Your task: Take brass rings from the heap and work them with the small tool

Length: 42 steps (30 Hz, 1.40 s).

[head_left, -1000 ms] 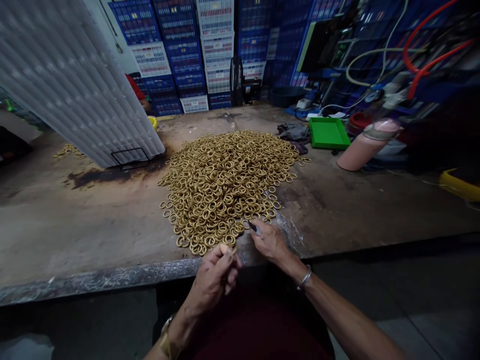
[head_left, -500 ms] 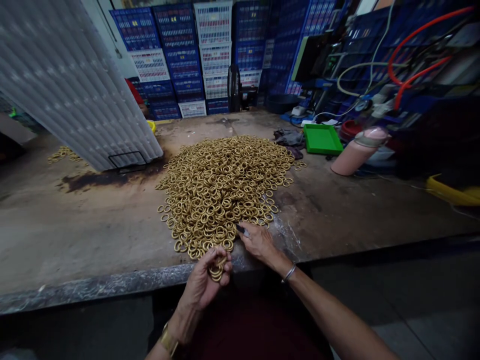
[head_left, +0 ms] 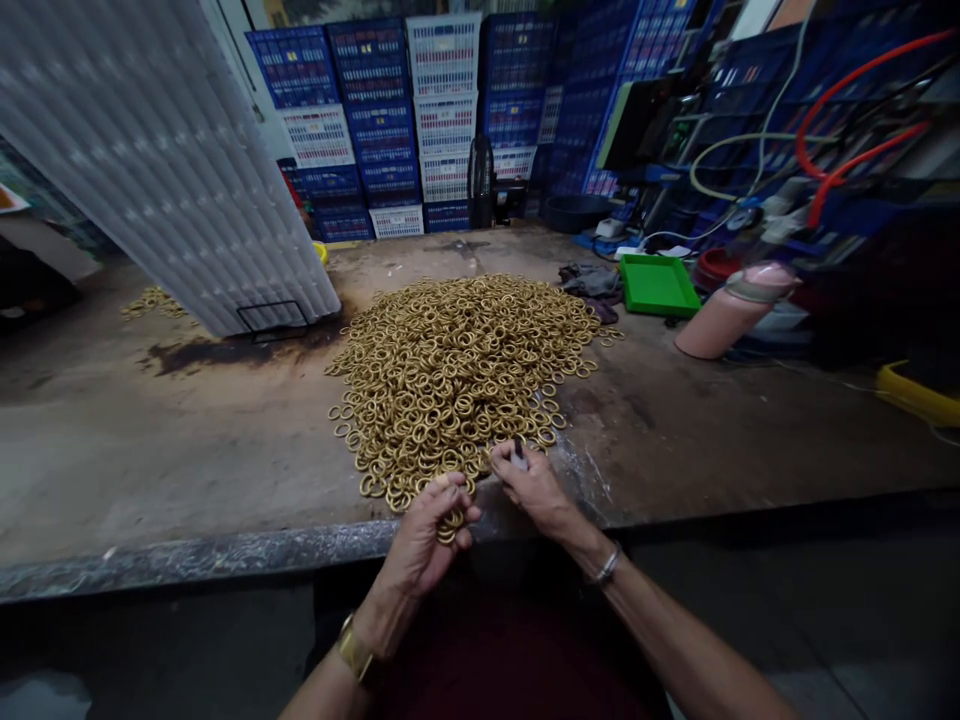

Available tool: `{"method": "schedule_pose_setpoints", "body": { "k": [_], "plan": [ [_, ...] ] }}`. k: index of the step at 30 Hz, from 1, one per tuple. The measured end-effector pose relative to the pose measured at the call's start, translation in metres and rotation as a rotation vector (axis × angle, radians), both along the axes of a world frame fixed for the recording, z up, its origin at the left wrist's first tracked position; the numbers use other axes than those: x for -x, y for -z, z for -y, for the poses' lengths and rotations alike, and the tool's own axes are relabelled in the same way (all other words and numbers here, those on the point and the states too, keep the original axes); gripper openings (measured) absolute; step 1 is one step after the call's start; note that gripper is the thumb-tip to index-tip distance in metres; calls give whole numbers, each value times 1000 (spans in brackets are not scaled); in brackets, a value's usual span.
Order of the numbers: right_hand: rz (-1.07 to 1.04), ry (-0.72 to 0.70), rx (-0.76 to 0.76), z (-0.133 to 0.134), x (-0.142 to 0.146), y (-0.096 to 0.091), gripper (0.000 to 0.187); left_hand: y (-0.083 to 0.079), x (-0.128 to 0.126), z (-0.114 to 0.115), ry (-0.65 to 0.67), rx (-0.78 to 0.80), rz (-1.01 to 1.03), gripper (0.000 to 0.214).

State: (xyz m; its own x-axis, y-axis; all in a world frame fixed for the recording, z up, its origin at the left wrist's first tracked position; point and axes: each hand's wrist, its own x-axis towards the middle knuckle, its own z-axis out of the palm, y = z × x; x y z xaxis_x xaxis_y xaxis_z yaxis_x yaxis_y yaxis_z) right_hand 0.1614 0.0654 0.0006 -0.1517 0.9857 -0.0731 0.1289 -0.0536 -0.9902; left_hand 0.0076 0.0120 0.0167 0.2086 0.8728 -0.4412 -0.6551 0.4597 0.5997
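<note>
A broad heap of brass-coloured metal rings (head_left: 461, 350) covers the middle of the worktable. At the near edge of the heap, my left hand (head_left: 420, 535) is curled, palm up, around several brass rings (head_left: 449, 527). To its right, my right hand (head_left: 541, 492) grips a short black-and-grey pen-like tool (head_left: 518, 455), its dark end pointing up. The fingertips of my right hand are close to the heap's front rings; whether they also pinch a ring I cannot make out. A small gap separates the two hands.
A tall stack of ribbed translucent sheets (head_left: 225, 200) leans at the left in a black wire stand (head_left: 270, 318). Toward the right are a green tray (head_left: 658, 285), a dark cloth (head_left: 592, 280) and a pink bottle (head_left: 731, 315). Blue and white crates (head_left: 446, 120) are stacked behind the table.
My right hand has drawn slightly back from the heap, and the tool has turned from pointing left to pointing up. My left hand still holds its rings. The view has shifted slightly.
</note>
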Motion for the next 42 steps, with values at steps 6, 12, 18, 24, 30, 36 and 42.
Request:
{"method": "schedule_pose_setpoints", "body": {
  "k": [6,12,18,24,30,36,42],
  "plan": [
    [-445,-169,337,26,13,-13,35,0,-15,-1,0,-65,-88,34],
    [-206,-164,216,23,14,-4,29,8,-10,1,-96,-169,-455,31],
    [158,-126,-142,15,9,-11,17,3,-7,1,-162,-472,-899,16],
    [129,-164,-86,16,14,-10,18,1,-4,2,3,-347,-738,22],
    [-121,-173,190,16,14,-5,27,3,-2,6,154,-154,-262,28],
    [103,-176,-35,15,12,-7,20,3,-6,6,138,-220,-414,29],
    [119,-169,-38,13,12,-5,21,-1,-8,6,165,-231,-598,33]
  ]
}}
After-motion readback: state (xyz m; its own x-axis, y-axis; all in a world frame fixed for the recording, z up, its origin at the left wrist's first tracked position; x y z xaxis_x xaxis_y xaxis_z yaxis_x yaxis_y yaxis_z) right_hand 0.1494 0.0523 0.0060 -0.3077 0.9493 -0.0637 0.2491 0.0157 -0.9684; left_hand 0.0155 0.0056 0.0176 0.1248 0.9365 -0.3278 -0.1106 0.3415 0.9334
